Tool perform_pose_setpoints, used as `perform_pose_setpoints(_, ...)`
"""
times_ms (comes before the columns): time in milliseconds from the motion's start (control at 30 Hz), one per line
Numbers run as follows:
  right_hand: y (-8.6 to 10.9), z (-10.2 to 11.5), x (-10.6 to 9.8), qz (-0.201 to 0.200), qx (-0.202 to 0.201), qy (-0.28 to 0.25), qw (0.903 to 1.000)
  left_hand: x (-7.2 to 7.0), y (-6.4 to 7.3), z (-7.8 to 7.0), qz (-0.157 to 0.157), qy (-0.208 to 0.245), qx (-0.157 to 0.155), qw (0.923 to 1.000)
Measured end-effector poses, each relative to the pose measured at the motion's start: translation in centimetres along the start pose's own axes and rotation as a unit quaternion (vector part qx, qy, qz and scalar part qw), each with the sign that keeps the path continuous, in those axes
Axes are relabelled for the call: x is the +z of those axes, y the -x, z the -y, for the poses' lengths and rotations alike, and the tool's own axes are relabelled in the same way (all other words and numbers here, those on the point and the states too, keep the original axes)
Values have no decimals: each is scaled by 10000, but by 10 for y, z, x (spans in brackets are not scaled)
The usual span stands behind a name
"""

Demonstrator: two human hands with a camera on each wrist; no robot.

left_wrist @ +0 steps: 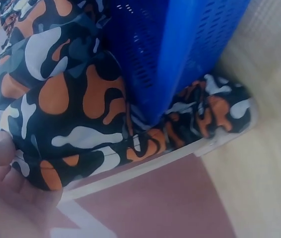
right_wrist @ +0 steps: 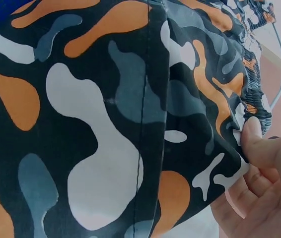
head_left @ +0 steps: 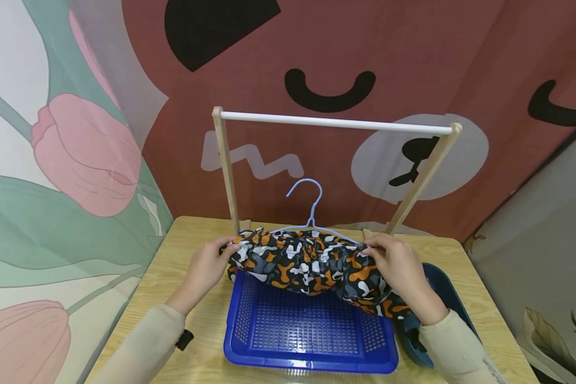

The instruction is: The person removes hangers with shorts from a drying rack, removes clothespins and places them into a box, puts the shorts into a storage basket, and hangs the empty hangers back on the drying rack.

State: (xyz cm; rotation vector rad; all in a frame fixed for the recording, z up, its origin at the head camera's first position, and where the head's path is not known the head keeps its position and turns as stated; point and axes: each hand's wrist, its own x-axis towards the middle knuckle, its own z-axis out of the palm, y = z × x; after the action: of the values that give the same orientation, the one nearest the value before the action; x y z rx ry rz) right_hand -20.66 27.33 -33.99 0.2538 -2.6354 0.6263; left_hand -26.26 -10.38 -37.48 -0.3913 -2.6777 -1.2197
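Note:
Camouflage-print pants (head_left: 312, 261) in black, orange, white and grey stretch between the two hands, over the far part of a blue basket (head_left: 312, 364). My left hand (head_left: 210, 265) pinches the left end of their top edge. At the other end, my right hand (head_left: 399, 266) grips the fabric between thumb and fingers, beside the gathered elastic waist (right_wrist: 252, 94). A light purple hanger (head_left: 312, 216) rises from behind the waist, hook up; its lower part is hidden by the cloth. In the left wrist view, some pants fabric (left_wrist: 220, 106) lies beside the basket's corner.
Behind the pants stands a wooden rack with a white rod (head_left: 336, 122) across its top and posts (head_left: 228, 176) on both sides. A dark teal tray (head_left: 444, 285) sits right of the basket, partly under my right forearm. The wooden table (head_left: 173, 266) meets a printed curtain at the back.

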Motion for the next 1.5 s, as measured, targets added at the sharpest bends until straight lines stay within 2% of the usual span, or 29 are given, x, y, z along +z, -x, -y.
perform_pose_setpoints(133,0,3,0,-158,-89,28,9998,-3,-8,-13,61,-530,340,9980)
perform_pose_setpoints(300,-1,9,2,-302,-266,107,9991,0,-15,-31,128,-1136,940,9890)
perform_pose_setpoints(400,-1,11,3,-314,-358,91,9988,5,-18,-38,84,-1179,1200,9857)
perform_pose_setpoints(567,-1,13,3,-190,-270,32,9995,10,-19,-44,-98,-1091,1386,9843)
perform_pose_setpoints(833,-3,15,2,325,-90,-90,9994,12,-18,-46,-221,-925,1366,9860)
perform_pose_setpoints(967,-4,14,1,442,-75,-93,9990,12,-19,-44,-275,-833,1295,9877)
perform_pose_setpoints(1100,-1,11,-2,511,176,-112,9985,10,-18,-40,-279,-709,1108,9909)
perform_pose_setpoints(1233,1,4,-7,464,319,-94,9984,6,-16,-33,-250,-544,851,9946)
perform_pose_setpoints(1500,6,-12,-14,33,254,-15,9997,2,-12,-19,-232,-394,587,9972)
